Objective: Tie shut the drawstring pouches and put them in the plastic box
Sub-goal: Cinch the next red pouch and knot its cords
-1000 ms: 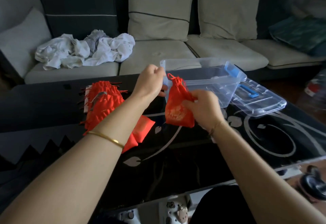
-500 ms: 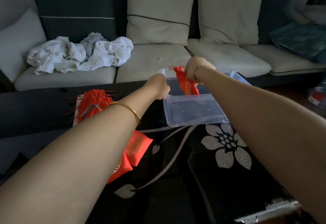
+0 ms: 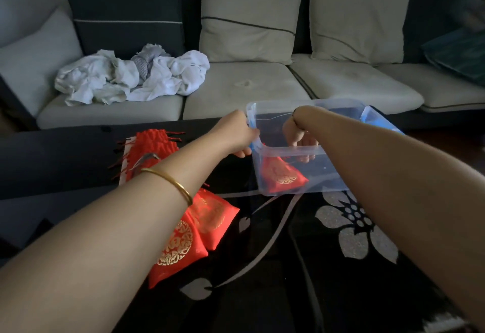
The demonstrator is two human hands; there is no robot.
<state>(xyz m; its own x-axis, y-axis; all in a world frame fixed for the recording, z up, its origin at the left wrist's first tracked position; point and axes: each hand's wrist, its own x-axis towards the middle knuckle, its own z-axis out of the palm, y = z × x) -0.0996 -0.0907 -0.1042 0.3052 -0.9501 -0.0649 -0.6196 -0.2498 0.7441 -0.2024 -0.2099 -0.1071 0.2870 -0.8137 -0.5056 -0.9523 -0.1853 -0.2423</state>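
A clear plastic box (image 3: 294, 154) stands on the dark table, and a tied red pouch (image 3: 282, 175) with gold print lies inside it at the near left. My left hand (image 3: 236, 135) grips the box's left rim. My right hand (image 3: 299, 135) reaches down inside the box just above the pouch, fingers loosely curled and apart from it. Two flat red pouches (image 3: 191, 230) lie under my left forearm. A stack of more red pouches (image 3: 149, 151) sits farther left on the table.
The black glass table (image 3: 262, 267) has a grey flower pattern. Behind it runs a sofa (image 3: 236, 93) with cushions and a heap of white laundry (image 3: 131, 75). A blue latch (image 3: 378, 120) shows at the box's far right.
The pouch went from my right hand above the box to lying on the box floor. My right hand let it go. My left hand stayed on the box rim.
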